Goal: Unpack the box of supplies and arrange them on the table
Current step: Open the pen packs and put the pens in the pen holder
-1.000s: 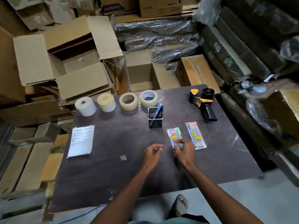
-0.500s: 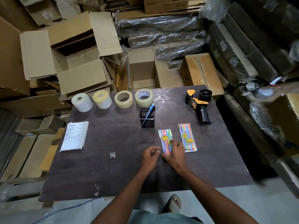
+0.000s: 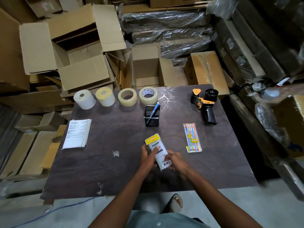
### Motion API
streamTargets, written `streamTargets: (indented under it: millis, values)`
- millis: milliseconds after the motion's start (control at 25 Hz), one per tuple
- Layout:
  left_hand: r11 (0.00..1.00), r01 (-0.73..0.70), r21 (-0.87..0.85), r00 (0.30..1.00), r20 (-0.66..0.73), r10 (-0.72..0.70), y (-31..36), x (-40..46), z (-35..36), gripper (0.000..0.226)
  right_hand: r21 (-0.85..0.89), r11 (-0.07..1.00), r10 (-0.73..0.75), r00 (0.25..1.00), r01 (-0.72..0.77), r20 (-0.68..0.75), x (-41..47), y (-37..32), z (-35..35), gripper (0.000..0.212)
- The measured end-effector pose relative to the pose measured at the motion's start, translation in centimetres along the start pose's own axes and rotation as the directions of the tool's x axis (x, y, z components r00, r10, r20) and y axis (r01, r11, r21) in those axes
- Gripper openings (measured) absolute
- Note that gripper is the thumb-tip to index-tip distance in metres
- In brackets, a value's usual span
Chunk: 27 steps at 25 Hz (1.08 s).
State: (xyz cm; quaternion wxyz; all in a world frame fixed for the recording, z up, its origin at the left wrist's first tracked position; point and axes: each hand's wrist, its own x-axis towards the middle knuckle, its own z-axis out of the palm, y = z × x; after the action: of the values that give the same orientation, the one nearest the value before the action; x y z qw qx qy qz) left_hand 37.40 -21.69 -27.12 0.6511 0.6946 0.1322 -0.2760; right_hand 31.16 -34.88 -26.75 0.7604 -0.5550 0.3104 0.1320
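While gripped from both sides near the front edge of the dark brown worktop (image 3: 105, 168), flat white-backed pen packet with yellow header (image 3: 157, 151) sits tilted, printed back facing up. Left hand (image 3: 148, 157) curled round its left edge, one finger laid across the back; right hand (image 3: 175, 161) pinching the lower right corner. Likely being turned or re-laid beside the matching colourful pen packet (image 3: 192, 137), lying flat toward the right edge. Risk, as a judgement: thin slippery wrapper could slide out of so light a corner pinch, or land crooked beside its mate. Further back, black mesh pen holder (image 3: 151, 116) with a blue pen; stack of white printed papers (image 3: 77, 133) at the left edge; black-and-orange tape dispenser (image 3: 204, 104) and four rolls along the far edge.
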Motion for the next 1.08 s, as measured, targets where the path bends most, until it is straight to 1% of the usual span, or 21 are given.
streamTargets:
  millis: [40, 80, 120, 200, 240, 320, 400, 480, 520, 600, 680, 800, 1080]
  values:
    - [0.999, 0.042, -0.008, 0.999, 0.015, -0.042, 0.3, -0.3, -0.5, 0.032, 0.032, 0.999, 0.036, 0.997, -0.038, 0.069, -0.1, -0.1, 0.3, 0.041]
    - [0.996, 0.083, -0.019, 0.996, 0.035, -0.082, 0.3, -0.5, -1.1, 0.030, 0.026, 0.999, 0.042, 0.994, -0.045, 0.103, -0.1, -0.2, 0.7, 0.041]
    - [0.993, 0.109, -0.036, 0.993, 0.053, -0.107, 0.4, -0.7, -1.8, 0.028, 0.002, 1.000, 0.017, 0.994, -0.018, 0.105, -0.2, -0.4, 1.1, 0.040]
    - [0.992, 0.099, -0.080, 0.994, 0.053, -0.095, 0.5, -0.8, -3.0, 0.026, -0.157, 0.980, -0.120, 0.992, 0.122, 0.026, -0.3, -0.5, 1.7, 0.044]
    - [0.991, 0.082, -0.109, 0.996, 0.045, -0.078, 0.7, -0.9, -3.5, 0.025, -0.256, 0.945, -0.211, 0.978, 0.205, 0.006, -0.3, -0.5, 2.0, 0.046]
    - [0.983, 0.056, -0.174, 0.998, 0.017, -0.054, 1.4, -0.9, -4.6, 0.024, -0.412, 0.849, -0.345, 0.937, 0.332, 0.044, -0.3, -0.6, 2.6, 0.042]
    - [0.974, 0.048, -0.223, 0.999, -0.010, -0.052, 1.9, -0.6, -5.4, 0.027, -0.570, 0.723, -0.426, 0.902, 0.390, 0.077, -0.4, -0.9, 3.3, 0.041]
    - [0.965, 0.038, -0.259, 0.999, -0.020, -0.045, 2.2, -0.5, -6.0, 0.028, -0.662, 0.611, -0.493, 0.863, 0.434, 0.112, -0.3, -1.0, 4.0, 0.044]
    - [0.961, 0.032, -0.274, 0.999, -0.024, -0.040, 2.4, -0.4, -6.2, 0.027, -0.680, 0.571, -0.524, 0.842, 0.460, 0.129, -0.2, -1.0, 4.3, 0.044]
    - [0.957, 0.014, -0.289, 0.999, -0.034, -0.025, 2.6, -0.3, -6.7, 0.029, -0.691, 0.535, -0.553, 0.820, 0.485, 0.148, 0.0, -1.1, 4.7, 0.043]
    - [0.954, -0.002, -0.299, 0.999, -0.044, -0.012, 2.9, 0.0, -7.2, 0.031, -0.700, 0.521, -0.569, 0.810, 0.488, 0.142, 0.3, -1.3, 5.2, 0.043]
    - [0.951, -0.013, -0.308, 0.998, -0.058, -0.005, 3.1, 0.4, -7.8, 0.031, -0.717, 0.522, -0.570, 0.814, 0.463, 0.111, 0.7, -1.7, 6.2, 0.041]
    - [0.954, 0.000, -0.301, 0.997, -0.073, -0.023, 3.8, 1.1, -8.7, 0.028, -0.703, 0.438, -0.682, 0.716, 0.560, 0.146, 0.7, -1.2, 7.4, 0.031]
